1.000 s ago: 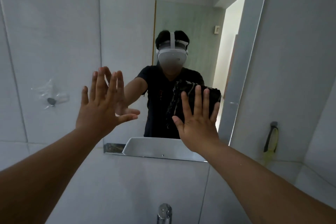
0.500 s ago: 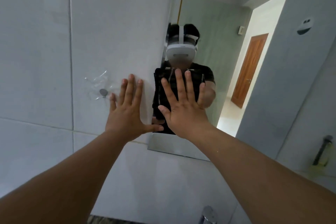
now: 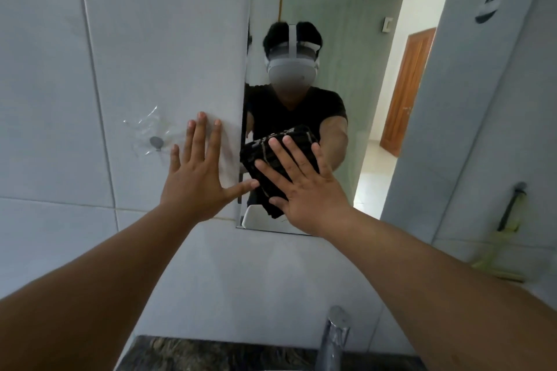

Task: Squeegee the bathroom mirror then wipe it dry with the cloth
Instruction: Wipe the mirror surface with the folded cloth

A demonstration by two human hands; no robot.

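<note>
The right hand (image 3: 304,187) was spread flat, fingers fanned, pressing a dark cloth (image 3: 265,166) against the mirror (image 3: 331,39) near its lower left corner. The cloth showed past the fingers toward 10 o'clock, bunched and striped. The left hand (image 3: 196,178) lay open too, palm against the wall tile (image 3: 150,39) just at 9 o'clock of the mirror's edge, thumb reaching toward the cloth. A squeegee (image 3: 509,220) with a yellowish blade leaned in the corner, well apart at 3 o'clock of the hands. A tap (image 3: 334,337) stood at 6 o'clock, over a dark counter (image 3: 211,355).
</note>
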